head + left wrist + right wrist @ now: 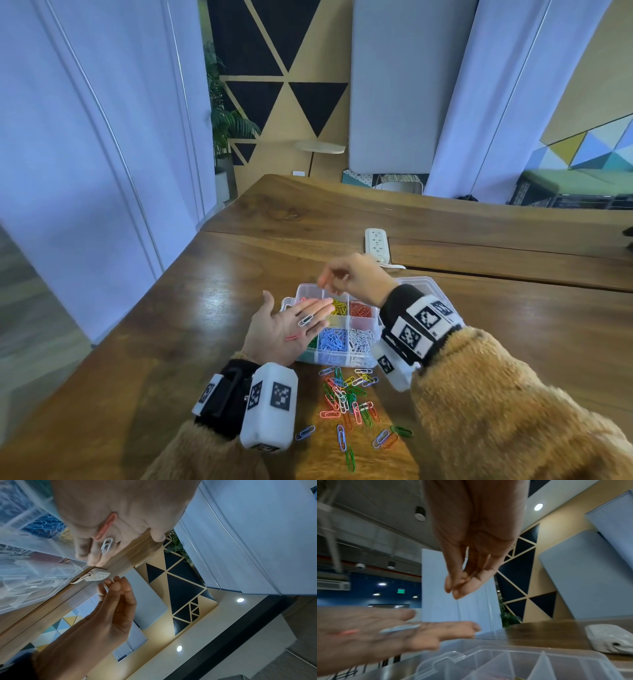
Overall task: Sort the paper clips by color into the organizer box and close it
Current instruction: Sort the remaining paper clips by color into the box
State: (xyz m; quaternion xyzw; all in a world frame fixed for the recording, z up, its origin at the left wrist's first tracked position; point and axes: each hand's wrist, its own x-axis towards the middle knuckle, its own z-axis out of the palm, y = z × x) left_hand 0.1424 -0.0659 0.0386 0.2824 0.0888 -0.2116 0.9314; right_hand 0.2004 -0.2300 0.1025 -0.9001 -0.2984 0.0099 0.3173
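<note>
My left hand (310, 313) lies flat and palm up over the left edge of the clear organizer box (371, 330). A white paper clip (305, 319) rests on its fingers and a red clip (294, 337) on its palm; both show in the left wrist view, white clip (106, 545) and red clip (106, 526). My right hand (323, 282) hovers above the box's far left compartment with its fingertips (453, 592) pinched together; no clip shows between them. The compartments hold yellow (339, 306), red (359, 308), blue (332, 339) and white (361, 339) clips.
A pile of loose mixed-colour clips (349, 397) lies on the wooden table (205, 308) in front of the box. The box's open lid (423, 284) lies behind it. A white power strip (376, 243) sits farther back.
</note>
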